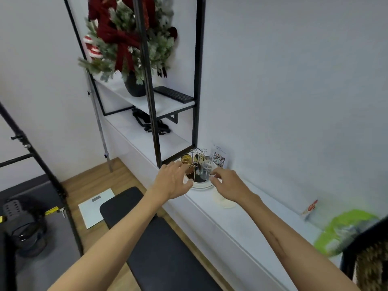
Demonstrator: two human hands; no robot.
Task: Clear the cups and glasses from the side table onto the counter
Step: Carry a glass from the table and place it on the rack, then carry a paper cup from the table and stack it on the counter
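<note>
Both hands are at the round white tray with a wire cup rack (pixel 200 186), which stands on the long white surface (pixel 241 223) against the wall, just in front of the black metal shelf frame (pixel 197 80).

The left hand (pixel 172 181) reaches in at the tray's left side. Its fingers are spread and loosely curved toward the amber-tinted glass cup (pixel 186 160), which sits at the tray's left rear. Whether the fingertips touch that cup or merely hover beside it cannot be told, as the frame is blurred there.

The right hand (pixel 227 184) is at the tray's right side. Its thumb and forefinger are brought close together near the clear upturned glass (pixel 206 170). They may be pinching a wire prong or the glass rim, but the picture is too soft to decide. The two hands are apart, one on each side of the tray.

Judging from this, glasses are already gathered on the tray, at least the amber one and the clear one, with a darker brownish cup (pixel 190 170) between them that is hard to make out. The side table itself is not in view, so how many cups remain there cannot be told. The step in hand seems to be settling glasses on the rack.

Behind the tray leans a white card with a QR code (pixel 219 158).
</note>
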